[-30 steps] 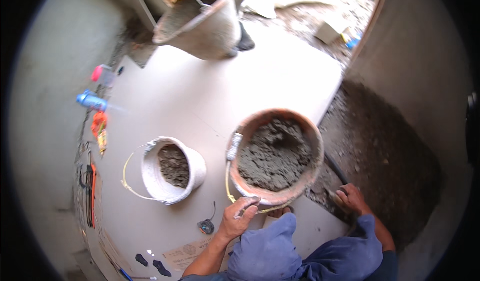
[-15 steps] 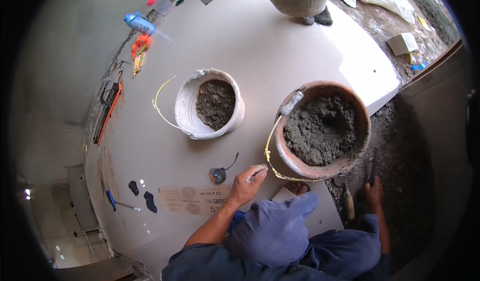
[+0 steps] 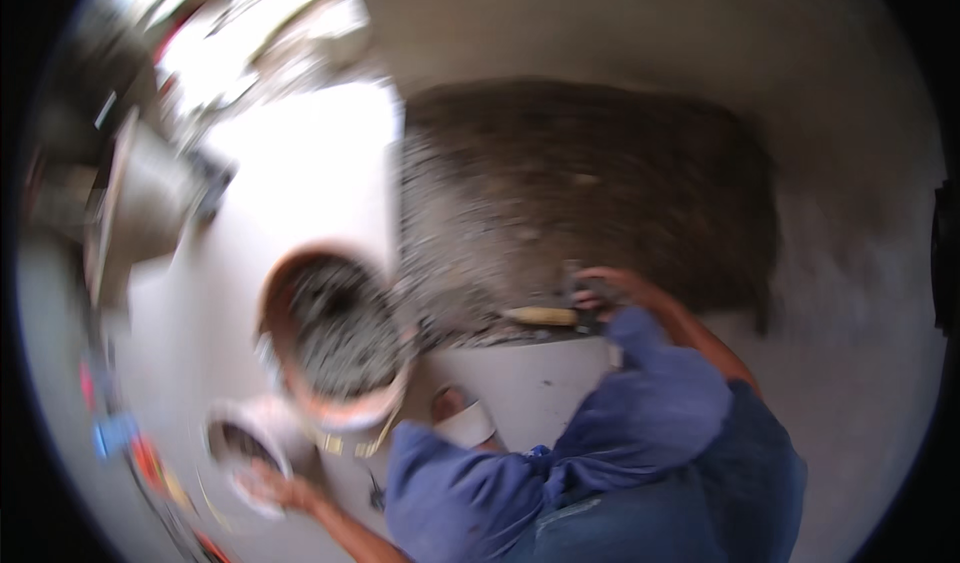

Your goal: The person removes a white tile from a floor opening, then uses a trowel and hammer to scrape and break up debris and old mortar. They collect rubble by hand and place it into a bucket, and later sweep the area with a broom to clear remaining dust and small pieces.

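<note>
Motion blurs the view. My left hand (image 3: 278, 487) reaches out with its fingers apart beside the small white bucket (image 3: 290, 433), overlapping its side; whether it touches is unclear. My right hand (image 3: 605, 291) is closed around a dark, slim tool, too blurred to name more exactly, at the edge of the dark soil (image 3: 590, 203). Close by its fingers lies a tool with a yellowish wooden handle (image 3: 540, 316). The larger reddish-brown bucket (image 3: 278, 298), with grey wet mortar (image 3: 345, 333) in it, stands between my hands, farther forward.
Pale sheeting (image 3: 190, 308) covers the floor around the buckets. At far left, a person's foot (image 3: 212, 188) is by a large grey container (image 3: 150, 203). A blue bottle (image 3: 116, 433) and orange items (image 3: 147, 463) lie along the left. A wall (image 3: 620, 23) rises behind the soil.
My view has swung to the right, so the buckets now appear farther left and the soil bed fills the middle. My left hand has gone from near the large bucket to the white one.
</note>
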Demonstrator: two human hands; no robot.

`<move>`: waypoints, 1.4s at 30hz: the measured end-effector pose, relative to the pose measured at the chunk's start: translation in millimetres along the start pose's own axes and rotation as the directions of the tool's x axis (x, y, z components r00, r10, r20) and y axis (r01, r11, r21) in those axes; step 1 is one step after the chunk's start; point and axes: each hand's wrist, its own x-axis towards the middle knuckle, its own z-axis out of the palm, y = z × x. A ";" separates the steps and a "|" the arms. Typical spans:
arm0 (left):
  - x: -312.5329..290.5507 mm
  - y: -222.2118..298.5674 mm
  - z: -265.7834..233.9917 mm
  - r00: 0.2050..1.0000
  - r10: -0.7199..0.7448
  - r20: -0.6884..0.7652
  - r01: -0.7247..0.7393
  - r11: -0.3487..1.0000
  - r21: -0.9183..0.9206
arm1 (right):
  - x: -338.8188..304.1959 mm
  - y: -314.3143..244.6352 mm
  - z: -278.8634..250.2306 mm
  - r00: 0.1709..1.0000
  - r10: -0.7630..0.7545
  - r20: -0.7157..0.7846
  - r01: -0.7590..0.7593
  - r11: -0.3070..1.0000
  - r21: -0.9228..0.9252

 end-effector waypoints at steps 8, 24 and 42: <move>42.5 248.4 100.6 0.847 0.457 0.270 -0.293 0.827 -0.480 | -63.0 8.9 -15.1 0.932 -0.294 -0.212 0.235 0.936 -0.263; -31.4 374.7 37.8 0.530 0.204 0.823 -0.769 0.525 0.365 | -88.8 -78.6 -362.6 -0.224 -0.612 -0.758 -0.165 0.791 -0.590; -34.7 340.0 103.4 0.391 0.067 0.918 -0.494 0.857 0.148 | -80.7 -32.5 -327.7 0.174 -0.427 -0.888 0.213 0.896 -0.389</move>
